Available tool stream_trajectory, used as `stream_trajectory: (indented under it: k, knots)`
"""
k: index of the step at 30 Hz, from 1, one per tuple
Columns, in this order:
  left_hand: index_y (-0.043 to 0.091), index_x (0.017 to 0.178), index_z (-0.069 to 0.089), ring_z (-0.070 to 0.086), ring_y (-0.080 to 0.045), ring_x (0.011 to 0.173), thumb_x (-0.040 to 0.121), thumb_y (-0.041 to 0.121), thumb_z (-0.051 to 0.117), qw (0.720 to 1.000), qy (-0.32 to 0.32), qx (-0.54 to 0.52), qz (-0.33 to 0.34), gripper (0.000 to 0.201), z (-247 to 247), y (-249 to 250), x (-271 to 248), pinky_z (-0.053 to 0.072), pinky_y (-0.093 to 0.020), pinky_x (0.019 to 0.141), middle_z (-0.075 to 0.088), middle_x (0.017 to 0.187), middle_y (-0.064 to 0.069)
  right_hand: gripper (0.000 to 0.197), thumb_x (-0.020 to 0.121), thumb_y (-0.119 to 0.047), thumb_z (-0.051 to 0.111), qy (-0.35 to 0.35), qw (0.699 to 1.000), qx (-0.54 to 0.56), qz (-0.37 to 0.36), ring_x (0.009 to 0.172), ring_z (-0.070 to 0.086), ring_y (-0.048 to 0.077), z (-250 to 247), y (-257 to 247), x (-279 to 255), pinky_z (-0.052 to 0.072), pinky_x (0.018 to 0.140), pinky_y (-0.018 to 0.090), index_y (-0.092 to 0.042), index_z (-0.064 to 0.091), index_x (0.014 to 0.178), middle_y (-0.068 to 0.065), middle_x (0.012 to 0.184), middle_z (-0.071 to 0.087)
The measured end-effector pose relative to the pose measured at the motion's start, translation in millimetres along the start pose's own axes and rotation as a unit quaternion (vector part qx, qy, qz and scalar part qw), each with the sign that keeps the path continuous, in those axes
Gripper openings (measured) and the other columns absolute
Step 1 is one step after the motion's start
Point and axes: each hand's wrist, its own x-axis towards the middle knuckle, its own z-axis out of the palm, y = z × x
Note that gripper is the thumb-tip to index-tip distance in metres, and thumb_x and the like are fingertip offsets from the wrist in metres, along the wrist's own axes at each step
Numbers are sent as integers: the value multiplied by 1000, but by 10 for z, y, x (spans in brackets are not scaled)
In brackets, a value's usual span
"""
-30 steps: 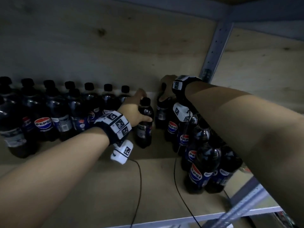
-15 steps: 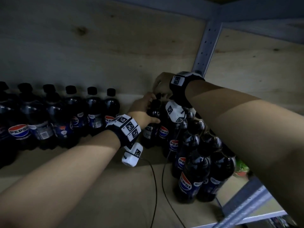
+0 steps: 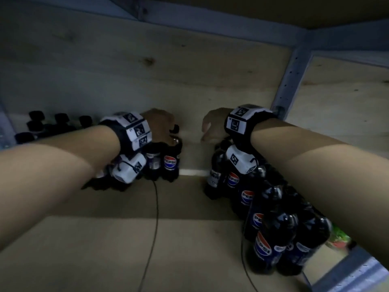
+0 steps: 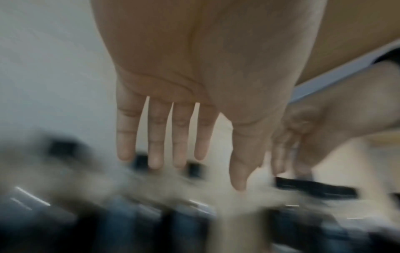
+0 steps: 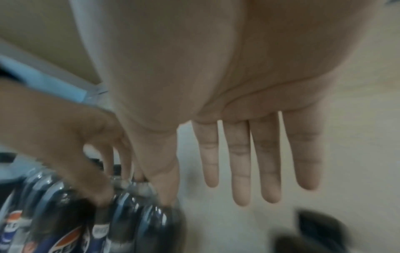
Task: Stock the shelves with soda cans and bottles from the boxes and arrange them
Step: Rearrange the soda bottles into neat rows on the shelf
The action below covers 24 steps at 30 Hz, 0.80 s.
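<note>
Dark Pepsi bottles stand on the wooden shelf [image 3: 147,239] in two groups. My left hand [image 3: 162,125] hovers over the right end of the left row, its fingers straight [image 4: 194,171] and touching the top of the end bottle [image 3: 170,163]. My right hand [image 3: 212,127] is above the back of the right cluster [image 3: 263,247], fingers spread and straight [image 5: 205,196], holding nothing. A bare gap of shelf lies between the two groups. Both wrist views are blurred by motion.
More bottle caps [image 3: 35,123] show at the far left behind my forearm. A grey metal upright [image 3: 288,85] stands at the back right. Two thin cables [image 3: 154,218] hang from my wrists across the shelf. The shelf's front rail [image 3: 357,277] is at lower right.
My hands, close together at the right cluster half a second ago, have drawn apart. The left hand has gone left to the row's end. Both now show straight fingers.
</note>
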Motion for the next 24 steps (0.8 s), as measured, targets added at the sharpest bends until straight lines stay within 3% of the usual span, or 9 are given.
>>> stream_trajectory:
  k: [5,8,10,12,15,17,19,21,24]
  knots:
    - [16,130,54,52,-24,102,83,45,79,996,2,54,-72,62,-410,-594,-7,44,-29,85,52,136,-6,63,99,-45,61,15,998,50,-27,137,48,35,-10,-317,167,44,103,39,-5,51,146,16,154,46]
    - [16,139,50,56,-28,117,75,56,81,992,-31,92,-86,82,-350,-731,-54,49,-35,96,54,138,-7,82,87,-49,76,20,994,107,-19,124,57,35,138,-469,356,49,83,37,-10,42,151,12,148,49]
    - [13,139,50,57,-29,115,69,60,84,991,-41,87,-90,91,-234,-761,-62,51,-38,95,57,134,-9,63,78,-49,84,2,989,146,10,88,67,33,256,-577,457,47,67,35,-4,61,117,19,113,63]
    - [12,142,49,54,-30,118,65,63,85,993,-10,80,-81,99,-131,-785,-27,49,-37,97,53,137,-11,51,73,-48,89,11,982,182,43,64,54,22,413,-662,571,45,66,34,-14,51,77,8,78,53]
    - [18,133,55,50,-33,120,58,74,81,988,29,130,-71,98,-3,-772,75,42,-40,100,55,128,-6,72,64,-55,91,15,973,218,70,108,63,37,603,-718,526,51,97,49,-10,63,113,15,118,64]
    - [23,109,58,49,-32,115,54,78,79,984,30,165,-56,80,90,-726,136,35,-44,98,57,104,2,80,75,-38,89,48,953,292,59,129,54,36,754,-714,505,43,107,42,-10,52,140,15,140,56]
    - [22,107,53,49,-30,113,52,73,83,985,37,163,-40,81,176,-682,210,32,-44,100,56,105,2,62,77,-31,88,64,937,337,69,108,63,31,892,-688,479,51,98,41,-18,53,127,9,125,63]
    - [20,131,46,47,-32,123,54,64,88,988,47,140,-47,98,277,-639,256,32,-48,107,54,128,-8,47,74,-31,84,72,929,355,79,80,61,19,962,-719,482,55,79,38,-21,50,104,2,101,65]
    - [19,146,38,45,-31,132,58,54,91,991,42,120,-50,108,377,-561,287,31,-50,112,49,144,-10,53,60,-37,84,59,928,360,77,76,69,20,954,-751,446,60,65,35,-14,64,103,5,93,73]
